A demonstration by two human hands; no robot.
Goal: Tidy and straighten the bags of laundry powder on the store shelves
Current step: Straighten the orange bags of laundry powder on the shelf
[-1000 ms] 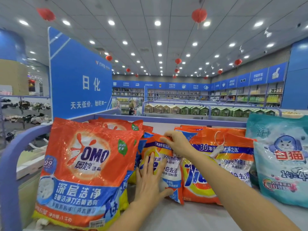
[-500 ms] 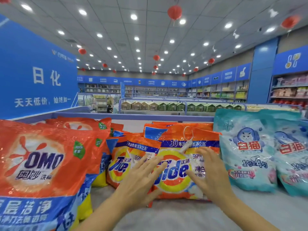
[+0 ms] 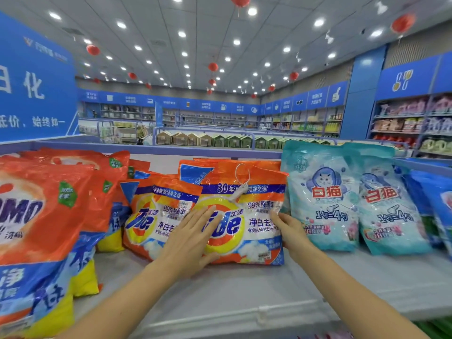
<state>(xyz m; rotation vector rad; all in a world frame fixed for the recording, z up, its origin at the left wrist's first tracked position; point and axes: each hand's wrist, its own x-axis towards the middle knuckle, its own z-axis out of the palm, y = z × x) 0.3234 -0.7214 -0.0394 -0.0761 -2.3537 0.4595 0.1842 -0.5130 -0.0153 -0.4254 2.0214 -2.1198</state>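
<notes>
A large orange Tide bag (image 3: 254, 214) stands on the grey shelf (image 3: 244, 297) in the middle. My left hand (image 3: 188, 243) lies flat with straight fingers on its left front. My right hand (image 3: 289, 231) holds the bag's right edge, thumb on the front and fingers behind it. A smaller Tide bag (image 3: 156, 211) leans just to its left. Big orange OMO bags (image 3: 41, 216) crowd the left. Two pale teal cat-logo bags (image 3: 322, 196) stand upright to the right.
A blue rail (image 3: 151, 149) runs along the shelf's back. Blue packs (image 3: 437, 201) sit at the far right. A blue sign panel (image 3: 34, 94) rises at the left. Further store shelving stands behind and at right.
My view swung right and closer. My right hand slid from the big Tide bag's front to its right edge and took hold; my left hand settled flat on its front.
</notes>
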